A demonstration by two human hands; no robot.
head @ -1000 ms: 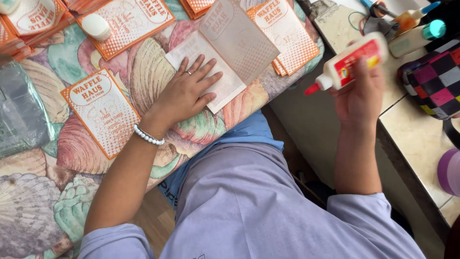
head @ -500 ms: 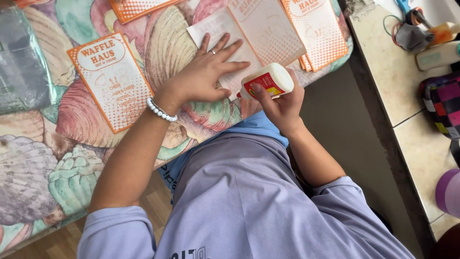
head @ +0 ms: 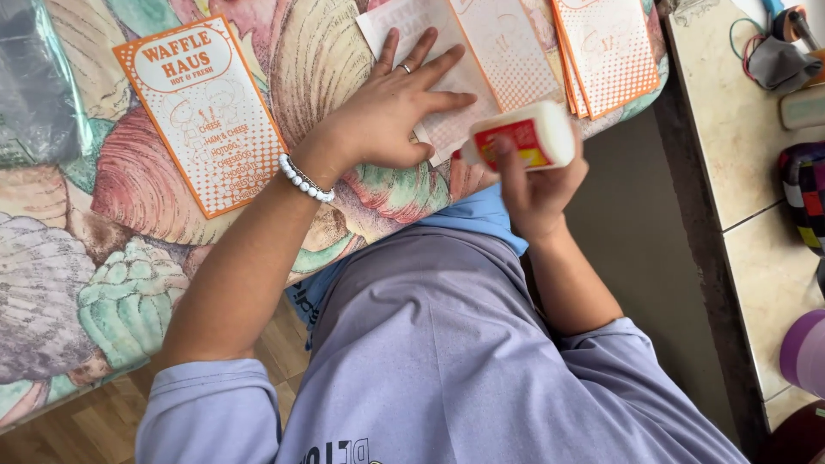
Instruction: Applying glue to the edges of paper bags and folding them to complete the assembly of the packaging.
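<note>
My left hand (head: 391, 107) lies flat, fingers spread, on a pale sheet of paper (head: 430, 51) on the shell-patterned tablecloth (head: 103, 283). It wears a ring and a white bead bracelet (head: 305, 179). My right hand (head: 537, 185) grips a white glue bottle with a red label (head: 520, 137), held sideways with its tip pointing left at the near edge of the sheet, close to my left thumb. Orange-and-white printed cards (head: 601, 47) overlap the sheet at the right.
Another orange-bordered printed card (head: 206, 112) lies left of my forearm. A clear plastic bag (head: 34, 77) sits at the far left. A tiled counter (head: 739, 129) on the right holds a cable, a checked pouch (head: 808, 193) and a purple round thing (head: 808, 352).
My right hand has brought the glue bottle down from the right counter to the paper's edge beside my left hand. The view has shifted closer to the table.
</note>
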